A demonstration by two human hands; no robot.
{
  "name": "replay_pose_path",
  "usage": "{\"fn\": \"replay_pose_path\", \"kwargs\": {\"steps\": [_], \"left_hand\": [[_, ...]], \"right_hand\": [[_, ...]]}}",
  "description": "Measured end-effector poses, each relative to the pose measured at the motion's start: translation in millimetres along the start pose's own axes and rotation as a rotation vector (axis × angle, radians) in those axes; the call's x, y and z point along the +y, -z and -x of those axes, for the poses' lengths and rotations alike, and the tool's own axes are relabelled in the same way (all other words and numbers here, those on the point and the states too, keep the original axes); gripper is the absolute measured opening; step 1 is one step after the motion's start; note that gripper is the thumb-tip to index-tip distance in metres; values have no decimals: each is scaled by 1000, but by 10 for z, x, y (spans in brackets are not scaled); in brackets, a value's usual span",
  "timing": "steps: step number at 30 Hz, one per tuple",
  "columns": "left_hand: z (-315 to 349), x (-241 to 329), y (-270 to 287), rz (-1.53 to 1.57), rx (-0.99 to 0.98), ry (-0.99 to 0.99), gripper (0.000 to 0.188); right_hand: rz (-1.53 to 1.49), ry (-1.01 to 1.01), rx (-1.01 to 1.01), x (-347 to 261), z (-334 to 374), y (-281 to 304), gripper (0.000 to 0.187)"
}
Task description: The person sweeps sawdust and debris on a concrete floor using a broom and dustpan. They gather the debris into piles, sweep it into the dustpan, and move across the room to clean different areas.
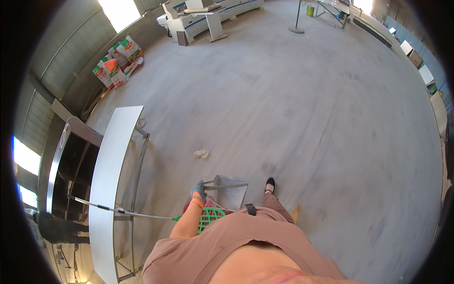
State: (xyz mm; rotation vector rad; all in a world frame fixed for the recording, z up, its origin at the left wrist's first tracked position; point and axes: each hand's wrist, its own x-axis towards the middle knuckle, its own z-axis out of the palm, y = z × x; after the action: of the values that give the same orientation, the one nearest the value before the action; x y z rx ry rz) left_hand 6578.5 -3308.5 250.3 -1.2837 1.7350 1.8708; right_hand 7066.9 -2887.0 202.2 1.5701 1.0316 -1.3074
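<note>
Your left hand is clamping its fingers on the handle of the pan, which is sitting rightward of them at lower centre, handle running sideways; your right hand isn't showing.

Dusty grey floor, white table at left, ribbed wall, bright window

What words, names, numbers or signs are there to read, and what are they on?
None that I can read out.
Sacks by the wall: coloured printing, too small and blurred.
Green tin at the top: markings, too small.
Dark curved thing at left: a round mark, unclear.
</note>
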Motion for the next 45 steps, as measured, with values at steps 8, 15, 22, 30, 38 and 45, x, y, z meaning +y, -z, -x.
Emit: {"fn": "replay_pose_path", "kwargs": {"steps": [8,15,22,30,38,45], "left_hand": [[-752,812,-1236,194,245,168,29],[-1641,1668,-2593,310,299,256,35],[-3010,2912,-3337,347,235,208,28],[-4422,4830,-4045,272,362,190,23],[-5444,6204,-4288,487,345,205,25],[-6512,7747,-4643,623,443,232,26]], "right_hand": [[436,-234,16,-3117,30,1211,19],[354,-224,176,-6641,602,1501,29],[463,130,183,-8940,849,471,18],[200,-205,-125,-10786,605,-58,16],[796,29,83,-13561,1300,-1328,10],[1071,11,149,-17093,2508,-3138,10]]}}
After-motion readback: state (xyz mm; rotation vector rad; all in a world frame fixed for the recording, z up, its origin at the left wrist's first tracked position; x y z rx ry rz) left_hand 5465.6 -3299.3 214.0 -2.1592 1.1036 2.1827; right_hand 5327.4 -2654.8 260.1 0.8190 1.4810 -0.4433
